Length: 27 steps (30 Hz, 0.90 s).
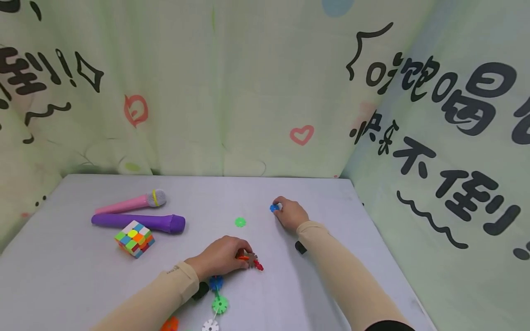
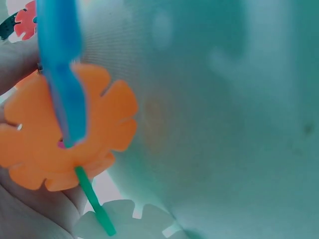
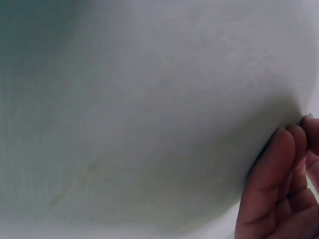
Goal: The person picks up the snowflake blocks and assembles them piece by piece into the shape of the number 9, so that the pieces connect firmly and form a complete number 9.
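Note:
In the head view my left hand (image 1: 221, 257) grips a small cluster of notched plastic discs, with a red notched disc (image 1: 258, 265) sticking out past the fingertips. The left wrist view shows an orange notched disc (image 2: 94, 114) against that hand, a blurred blue piece (image 2: 72, 99) crossing in front. Farther back on the right, my right hand (image 1: 293, 214) pinches a blue notched disc (image 1: 273, 208) just over the white table. Fingers and thumb mostly cover this disc in the right wrist view. Between the hands lies a loose green notched disc (image 1: 240, 222).
Linked discs, blue (image 1: 216, 282), green (image 1: 220, 304) and white (image 1: 210, 325), trail below my left wrist. An orange piece (image 1: 170, 323) lies by the left sleeve. At left are a pink microphone (image 1: 124, 205), a purple microphone (image 1: 145, 223) and a puzzle cube (image 1: 134, 238). Curtains (image 1: 248, 92) enclose the table (image 1: 314, 186).

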{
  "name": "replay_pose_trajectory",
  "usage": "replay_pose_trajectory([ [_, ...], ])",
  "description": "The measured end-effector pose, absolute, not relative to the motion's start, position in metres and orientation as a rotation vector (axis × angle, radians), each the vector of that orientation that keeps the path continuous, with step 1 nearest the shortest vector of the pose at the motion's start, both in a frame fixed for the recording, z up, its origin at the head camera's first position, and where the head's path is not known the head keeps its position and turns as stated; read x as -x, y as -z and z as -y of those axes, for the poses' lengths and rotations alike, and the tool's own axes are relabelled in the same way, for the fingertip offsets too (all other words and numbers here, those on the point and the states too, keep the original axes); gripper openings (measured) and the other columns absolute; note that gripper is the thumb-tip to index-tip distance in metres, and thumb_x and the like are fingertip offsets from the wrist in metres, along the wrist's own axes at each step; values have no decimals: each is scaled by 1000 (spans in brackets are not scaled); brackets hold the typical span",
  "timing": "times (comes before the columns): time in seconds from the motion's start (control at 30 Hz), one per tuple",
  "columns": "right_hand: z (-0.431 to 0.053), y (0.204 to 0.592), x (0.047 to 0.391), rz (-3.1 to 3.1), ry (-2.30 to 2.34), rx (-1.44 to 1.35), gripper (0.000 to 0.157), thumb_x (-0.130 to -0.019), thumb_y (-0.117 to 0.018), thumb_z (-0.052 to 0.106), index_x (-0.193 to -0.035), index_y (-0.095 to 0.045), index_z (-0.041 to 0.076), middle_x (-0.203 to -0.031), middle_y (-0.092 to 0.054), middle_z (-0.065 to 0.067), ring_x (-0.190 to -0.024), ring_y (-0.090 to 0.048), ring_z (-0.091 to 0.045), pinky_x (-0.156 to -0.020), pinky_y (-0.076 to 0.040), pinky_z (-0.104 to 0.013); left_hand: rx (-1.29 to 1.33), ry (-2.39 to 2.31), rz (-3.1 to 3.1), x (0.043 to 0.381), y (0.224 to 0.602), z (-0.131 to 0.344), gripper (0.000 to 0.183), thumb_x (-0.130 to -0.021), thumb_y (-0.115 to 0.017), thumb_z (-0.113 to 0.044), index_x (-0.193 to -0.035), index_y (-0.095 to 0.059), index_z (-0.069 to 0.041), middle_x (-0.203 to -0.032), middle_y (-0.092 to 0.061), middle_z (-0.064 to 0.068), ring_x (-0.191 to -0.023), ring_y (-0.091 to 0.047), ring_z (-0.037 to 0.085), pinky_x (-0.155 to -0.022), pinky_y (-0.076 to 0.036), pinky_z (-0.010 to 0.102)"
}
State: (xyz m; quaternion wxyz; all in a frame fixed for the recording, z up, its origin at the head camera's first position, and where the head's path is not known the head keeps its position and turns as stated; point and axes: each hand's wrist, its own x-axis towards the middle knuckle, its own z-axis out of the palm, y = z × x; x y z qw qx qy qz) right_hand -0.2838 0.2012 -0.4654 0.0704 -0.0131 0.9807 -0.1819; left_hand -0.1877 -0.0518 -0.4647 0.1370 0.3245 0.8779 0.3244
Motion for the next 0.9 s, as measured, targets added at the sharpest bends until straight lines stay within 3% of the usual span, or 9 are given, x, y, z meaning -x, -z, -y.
replay_pose_trajectory([
  [0.2, -205, 465, 280, -2951, 623, -33, 31, -94, -70, 26, -116, -59, 6, -84, -59, -5, -79, -55, -22, -76, -48, -38, -953, -936, -2540, 187, 464, 51, 23, -84, -81, -19, -106, -73, -15, -78, -56, -11, -72, -51, 10, -68, -45, 28],
  [0.33, -208, 464, 275, -2953, 738, -20, 26, -92, -73, 22, -108, -60, 5, -87, -57, -6, -81, -54, -23, -78, -47, -37, -952, -938, -2543, 187, 465, 51, 24, -84, -81, -19, -107, -73, -14, -78, -56, -11, -72, -51, 10, -68, -45, 28],
  [0.47, -211, 460, 260, -2897, 912, 6, 17, -93, -73, 16, -101, -61, 7, -83, -60, -3, -75, -56, -19, -70, -49, -32, -970, -933, -2556, 188, 466, 52, 23, -85, -80, -19, -106, -73, -14, -78, -55, -11, -72, -51, 10, -68, -45, 28],
  [0.6, -211, 453, 232, -2746, 1136, 52, 12, -92, -72, 10, -101, -65, 6, -78, -63, -2, -67, -61, -16, -63, -51, -28, -982, -953, -2561, 188, 465, 54, 22, -86, -79, -17, -106, -72, -12, -77, -55, -10, -71, -51, 11, -68, -45, 30],
  [0.9, -204, 449, 150, -2337, 1491, 76, 13, -90, -73, 5, -98, -66, -3, -80, -70, -12, -67, -66, -19, -68, -58, -34, -965, -965, -2565, 190, 465, 57, 22, -87, -78, -17, -107, -71, -11, -79, -56, -8, -73, -52, 12, -72, -47, 32],
])
